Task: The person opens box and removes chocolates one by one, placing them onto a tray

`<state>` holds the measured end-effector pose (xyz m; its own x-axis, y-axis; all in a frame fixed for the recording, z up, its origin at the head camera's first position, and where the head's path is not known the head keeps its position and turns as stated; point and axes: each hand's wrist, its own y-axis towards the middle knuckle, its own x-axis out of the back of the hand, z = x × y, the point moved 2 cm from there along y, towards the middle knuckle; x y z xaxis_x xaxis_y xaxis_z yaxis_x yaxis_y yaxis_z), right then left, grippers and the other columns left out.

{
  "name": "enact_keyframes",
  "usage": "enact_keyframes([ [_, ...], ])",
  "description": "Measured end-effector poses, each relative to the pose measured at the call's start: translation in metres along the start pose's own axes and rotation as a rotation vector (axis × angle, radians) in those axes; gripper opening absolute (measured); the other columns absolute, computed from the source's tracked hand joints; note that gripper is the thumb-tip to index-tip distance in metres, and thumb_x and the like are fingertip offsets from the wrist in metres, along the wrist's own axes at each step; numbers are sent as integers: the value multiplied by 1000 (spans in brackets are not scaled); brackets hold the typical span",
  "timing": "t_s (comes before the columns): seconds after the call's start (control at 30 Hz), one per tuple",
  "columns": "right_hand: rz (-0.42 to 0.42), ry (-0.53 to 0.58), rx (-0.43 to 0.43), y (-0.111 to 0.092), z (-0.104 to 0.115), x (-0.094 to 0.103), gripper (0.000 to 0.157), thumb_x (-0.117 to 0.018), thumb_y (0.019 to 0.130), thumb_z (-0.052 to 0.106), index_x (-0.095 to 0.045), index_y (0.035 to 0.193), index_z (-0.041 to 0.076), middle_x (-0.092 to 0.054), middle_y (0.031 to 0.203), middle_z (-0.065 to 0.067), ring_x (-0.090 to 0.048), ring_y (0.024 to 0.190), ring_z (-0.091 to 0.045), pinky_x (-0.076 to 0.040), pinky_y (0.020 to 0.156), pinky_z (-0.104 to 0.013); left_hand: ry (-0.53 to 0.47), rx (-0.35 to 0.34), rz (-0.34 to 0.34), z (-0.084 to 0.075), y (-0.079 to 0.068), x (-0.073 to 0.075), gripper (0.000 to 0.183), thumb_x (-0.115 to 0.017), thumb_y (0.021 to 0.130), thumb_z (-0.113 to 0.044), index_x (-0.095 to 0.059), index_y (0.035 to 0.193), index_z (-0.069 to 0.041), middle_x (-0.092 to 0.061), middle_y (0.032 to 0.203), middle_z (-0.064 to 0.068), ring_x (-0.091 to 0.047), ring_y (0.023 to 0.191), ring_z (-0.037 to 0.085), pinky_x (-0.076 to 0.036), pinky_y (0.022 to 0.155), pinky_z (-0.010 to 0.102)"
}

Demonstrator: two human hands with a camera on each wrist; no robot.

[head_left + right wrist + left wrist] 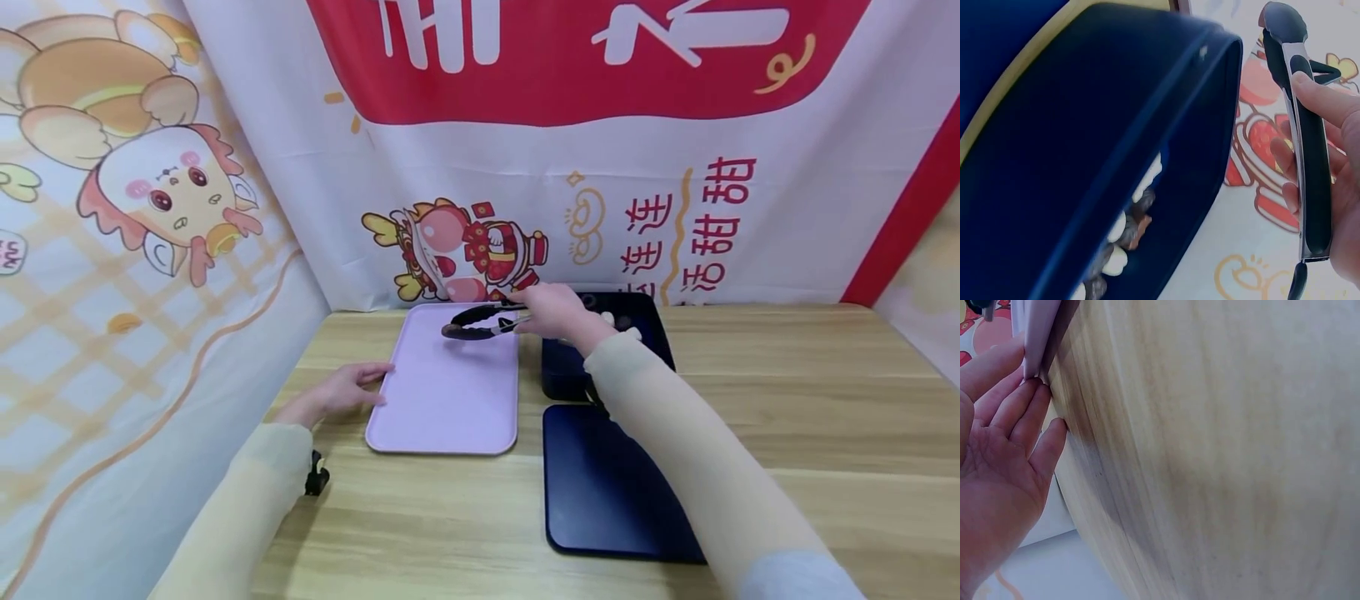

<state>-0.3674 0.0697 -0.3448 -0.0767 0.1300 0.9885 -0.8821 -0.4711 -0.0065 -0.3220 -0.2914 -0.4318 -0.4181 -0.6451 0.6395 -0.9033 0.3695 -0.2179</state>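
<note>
A person in pale sleeves works at a light wood-grain table, the right hand wrapped round a pair of black-and-silver kitchen tongs, thumb laid along one arm. The grasp is firm; the dark heads lean toward each other at the tips, over the far half of a flat, pale lilac rectangular tray with rounded corners. A brownish patch shows at those tips, too small to identify, and whether the tongs touch the tray cannot be told from here.

At the tray's left edge, the left hand rests its fingertips against the rim, fingers loosely extended, without a clenched hold. A small black object sits at that wrist.

Just right of the tray stands a deep navy rectangular box, uncovered, holding a cluster of small white, black and brown pieces. On the near side of the box, a flat navy rectangular panel lies on the tabletop, partly covered from view by the right forearm.

Behind the scene hangs a white-and-red printed cloth with large characters and a cartoon dragon; at left, another printed sheet shows a cartoon figure over an orange check.
</note>
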Motion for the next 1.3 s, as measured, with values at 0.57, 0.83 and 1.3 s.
enact_keyframes([
  [0.57,-9,81,-35,32,17,-23,62,-72,88,37,-51,142,15,-60,134,-6,-57,118,-24,-47,97,-42,-71,0,-3,5,0,0,67,-73,84,-2,-41,143,5,-38,145,26,-35,136,40,-26,112,48],
  [0.83,18,81,-28,39,20,-34,61,-72,88,38,-52,142,19,-59,135,-3,-55,120,-23,-47,97,-42,-102,22,0,3,-2,-1,69,-75,82,-3,-43,143,2,-39,144,26,-35,135,39,-29,111,47],
  [1.3,15,102,-29,40,22,-42,64,-73,87,36,-50,143,18,-59,134,-8,-55,120,-27,-47,98,-43,-101,23,1,6,-2,-3,68,-76,82,-3,-44,142,2,-40,144,25,-37,135,38,-30,111,45],
])
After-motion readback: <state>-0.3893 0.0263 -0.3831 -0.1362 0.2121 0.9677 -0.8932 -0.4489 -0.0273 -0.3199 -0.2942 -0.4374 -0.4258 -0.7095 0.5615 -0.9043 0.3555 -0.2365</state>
